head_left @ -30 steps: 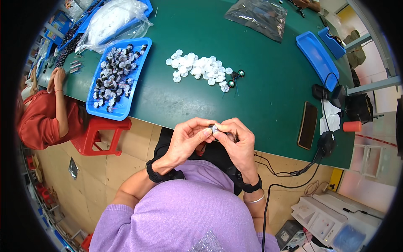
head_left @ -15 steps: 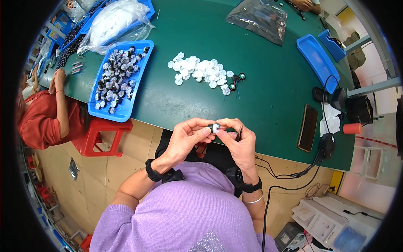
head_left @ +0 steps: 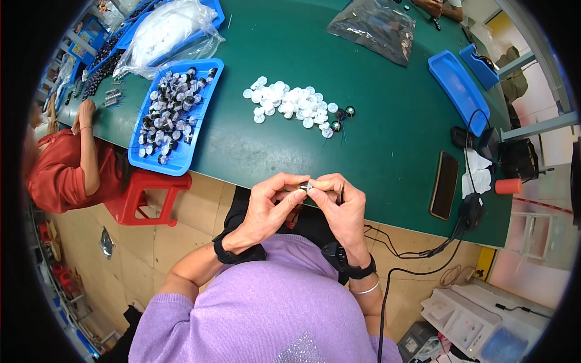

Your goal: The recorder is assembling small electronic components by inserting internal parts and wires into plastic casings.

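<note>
Just off the near edge of the green table, my two hands hold a small black round part with a clear-white cap [head_left: 306, 186] between them. My left hand [head_left: 266, 202] pinches its black side with thumb and forefinger. From the other side, the thumb and fingers of my right hand [head_left: 341, 204] close on the capped end. Much of the part is hidden by fingertips. Farther out on the table lies a loose pile of white translucent caps [head_left: 296, 101]. At the pile's right end are a few black round parts with thin wires [head_left: 336, 126].
To the left, a blue tray [head_left: 193, 142] holds many capped black parts. Behind it lies a clear bag of white pieces [head_left: 172, 30]. A grey bag [head_left: 378, 30], an empty blue tray [head_left: 454, 78] and a phone [head_left: 444, 184] lie beyond and right. A person in red [head_left: 72, 169] sits left.
My right thumb and fingers have closed in over the capped end, covering more of the part. Both hands stay at nearly the same spot.
</note>
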